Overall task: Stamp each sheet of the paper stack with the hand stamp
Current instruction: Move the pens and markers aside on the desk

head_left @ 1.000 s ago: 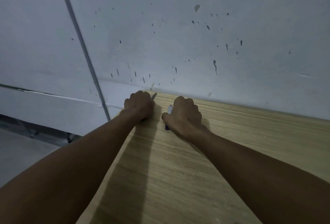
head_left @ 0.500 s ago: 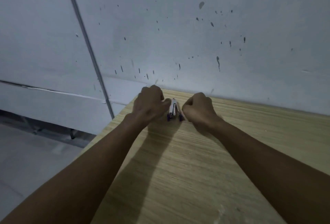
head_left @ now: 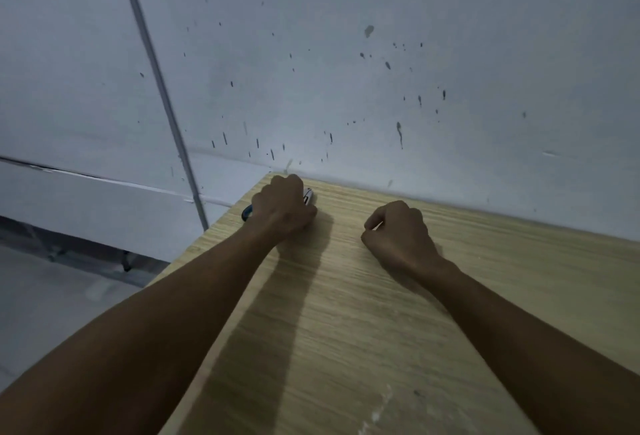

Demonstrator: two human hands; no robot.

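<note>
A pale grey-white wall [head_left: 346, 53] fills the upper half of the view, from 9 o'clock round to 3 o'clock. Dark flecks and short drip marks [head_left: 399, 129] are scattered across it, thickest toward 1 o'clock and just above centre. A thin grey conduit [head_left: 162, 88] runs down the wall at a slant from 11 o'clock toward the centre. At 9 o'clock a lower wall panel [head_left: 86, 206] sits beneath a dark seam. Below it, at 8 o'clock, lies a grey floor [head_left: 45, 303], with dark fittings at the wall's foot, too dim to identify. A light wood-grain desk [head_left: 381, 348] spreads from the centre to 5 o'clock, its far edge touching the wall. The light is dim and cool, and soft shadows lie on the desk.
</note>
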